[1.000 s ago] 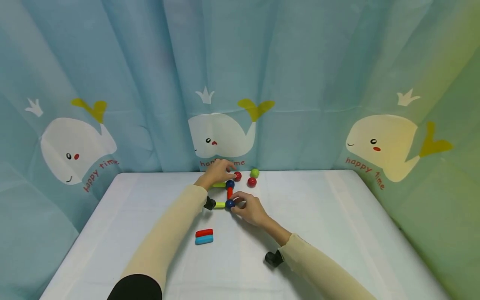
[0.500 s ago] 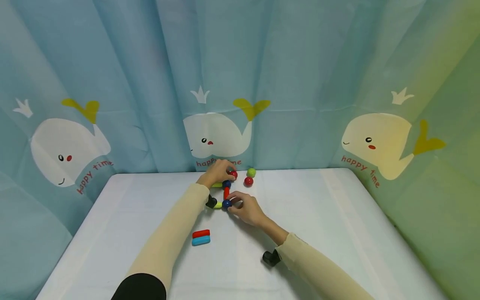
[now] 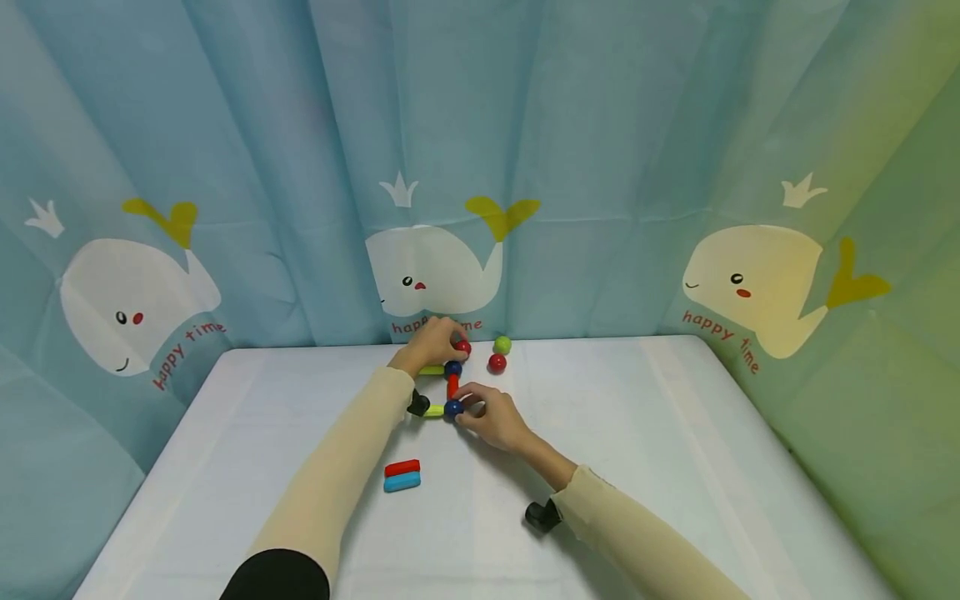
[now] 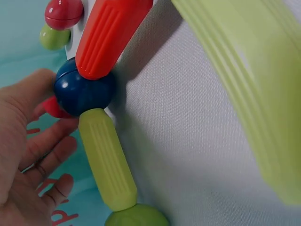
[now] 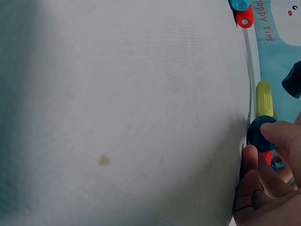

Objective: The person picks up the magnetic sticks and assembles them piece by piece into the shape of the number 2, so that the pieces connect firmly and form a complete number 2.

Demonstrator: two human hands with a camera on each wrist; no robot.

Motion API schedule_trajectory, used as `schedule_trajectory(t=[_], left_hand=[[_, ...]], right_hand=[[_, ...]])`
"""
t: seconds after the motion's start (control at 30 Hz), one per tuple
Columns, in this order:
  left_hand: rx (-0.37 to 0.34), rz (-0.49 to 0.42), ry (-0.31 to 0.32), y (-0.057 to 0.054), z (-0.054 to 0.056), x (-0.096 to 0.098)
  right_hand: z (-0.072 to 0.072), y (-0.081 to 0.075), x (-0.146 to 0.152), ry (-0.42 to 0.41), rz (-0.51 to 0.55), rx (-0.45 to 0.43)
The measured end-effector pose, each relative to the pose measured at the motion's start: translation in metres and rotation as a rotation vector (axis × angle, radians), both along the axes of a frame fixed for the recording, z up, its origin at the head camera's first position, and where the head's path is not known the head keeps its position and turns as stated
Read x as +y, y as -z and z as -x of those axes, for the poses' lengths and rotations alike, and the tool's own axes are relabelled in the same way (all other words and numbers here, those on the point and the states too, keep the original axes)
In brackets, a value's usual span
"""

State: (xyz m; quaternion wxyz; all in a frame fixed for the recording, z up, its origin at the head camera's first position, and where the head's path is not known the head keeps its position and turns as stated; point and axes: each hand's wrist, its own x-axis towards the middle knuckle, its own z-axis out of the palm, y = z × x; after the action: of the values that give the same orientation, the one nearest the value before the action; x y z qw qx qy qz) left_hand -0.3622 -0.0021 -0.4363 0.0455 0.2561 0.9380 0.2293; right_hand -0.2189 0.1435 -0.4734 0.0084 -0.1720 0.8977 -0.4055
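Note:
In the head view, my left hand (image 3: 433, 345) pinches a red ball (image 3: 463, 347) just behind the far blue ball (image 3: 453, 369). The left wrist view shows that red ball (image 4: 56, 108) mostly hidden behind the blue ball (image 4: 84, 89); whether they touch, I cannot tell. A red rod (image 3: 453, 387) links the far blue ball to the near blue ball (image 3: 453, 409). My right hand (image 3: 493, 417) holds the near blue ball between thumb and fingers. One yellow-green rod (image 3: 432, 371) runs left from the far ball, another (image 3: 435, 411) from the near one. A green ball (image 4: 136, 216) ends one rod.
A loose red ball (image 3: 497, 363) and a green ball (image 3: 502, 345) sit right of the left hand. Closer to the front, a red rod (image 3: 402, 468) and a blue rod (image 3: 402, 482) lie side by side on the white table (image 3: 637, 467). A whale-print curtain (image 3: 600, 167) hangs behind.
My left hand has shifted the pinched red ball slightly left, closer over the far blue ball. The right hand keeps its hold on the near blue ball. The head view has turned a little.

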Motion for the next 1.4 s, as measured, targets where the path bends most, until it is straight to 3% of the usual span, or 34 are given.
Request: schedule_trajectory(t=[0.3, 0.47, 0.83, 1.1, 1.4], left_hand=[[-0.023, -0.190, -0.010, -0.010, -0.008, -0.015], [-0.026, -0.215, 0.004, -0.017, -0.018, -0.029], [0.055, -0.312, 0.080, -0.024, -0.040, -0.079], [0.042, -0.333, 0.083, -0.016, -0.057, -0.112], [0.019, -0.355, 0.096, 0.004, -0.074, -0.134]], right_hand=[[-0.001, -0.001, -0.001, 0.013, -0.008, -0.028], [0.000, -0.002, 0.000, 0.021, -0.008, -0.039], [0.000, -0.002, -0.002, 0.027, -0.002, -0.010], [0.003, 0.000, -0.001, 0.028, -0.013, -0.035], [0.004, 0.000, -0.001, 0.024, -0.021, -0.049]])
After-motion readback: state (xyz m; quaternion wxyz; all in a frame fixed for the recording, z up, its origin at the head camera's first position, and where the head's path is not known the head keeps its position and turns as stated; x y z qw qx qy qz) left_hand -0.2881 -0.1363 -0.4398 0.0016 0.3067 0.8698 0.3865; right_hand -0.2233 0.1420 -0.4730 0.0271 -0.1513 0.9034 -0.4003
